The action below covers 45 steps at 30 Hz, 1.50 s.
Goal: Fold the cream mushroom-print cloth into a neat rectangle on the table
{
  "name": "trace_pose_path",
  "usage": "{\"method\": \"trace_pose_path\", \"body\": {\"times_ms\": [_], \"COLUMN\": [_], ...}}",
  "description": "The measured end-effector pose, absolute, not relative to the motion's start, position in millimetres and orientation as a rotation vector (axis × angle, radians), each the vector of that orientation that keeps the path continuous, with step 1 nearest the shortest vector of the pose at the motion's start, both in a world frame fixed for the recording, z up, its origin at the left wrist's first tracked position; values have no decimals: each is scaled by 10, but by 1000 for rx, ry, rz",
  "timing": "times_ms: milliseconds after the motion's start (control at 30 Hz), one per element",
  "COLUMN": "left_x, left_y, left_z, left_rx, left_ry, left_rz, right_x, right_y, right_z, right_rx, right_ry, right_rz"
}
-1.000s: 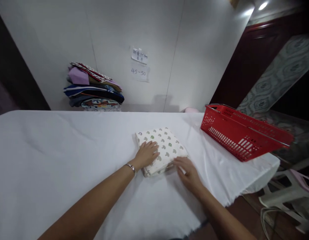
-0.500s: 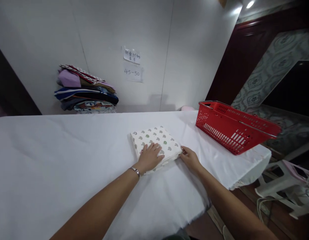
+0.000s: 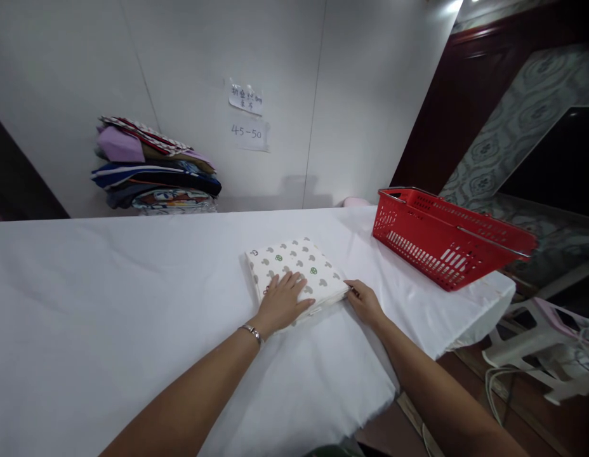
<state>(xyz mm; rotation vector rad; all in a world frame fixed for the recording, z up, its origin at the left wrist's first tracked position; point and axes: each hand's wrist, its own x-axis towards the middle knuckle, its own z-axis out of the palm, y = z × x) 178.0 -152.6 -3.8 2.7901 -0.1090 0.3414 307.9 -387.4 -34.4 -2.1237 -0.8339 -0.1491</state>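
Note:
A folded white cloth printed with grey mushroom-like shapes and a few green marks lies flat on the white-covered table. My left hand, a metal bracelet at its wrist, rests open on top of the cloth near its front left part. At the front right corner, my right hand pinches the cloth's layered edge between thumb and fingers.
To the right on the table stands a red plastic basket with metal handles. A pile of folded fabrics sits behind the table's far edge at left. A white stool stands right of the table.
The view has shifted slightly. Both hands keep nearly the same places on the cloth, the right one still at its corner.

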Motion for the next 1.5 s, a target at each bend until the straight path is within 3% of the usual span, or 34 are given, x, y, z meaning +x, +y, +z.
{"method": "trace_pose_path", "body": {"times_ms": [433, 900, 1500], "left_x": [1797, 1831, 1811], "left_y": [-1628, -1815, -1836], "left_z": [155, 189, 152], "left_rx": [2593, 2641, 2556], "left_ry": [-118, -170, -131], "left_rz": [314, 379, 404], "right_x": [2962, 3054, 2984], "right_y": [-3871, -3887, -3880], "right_z": [-259, -359, -278], "right_rx": [-1791, -1804, -2101], "right_ry": [-584, -623, -929], "right_rz": [-52, -25, -323]}}
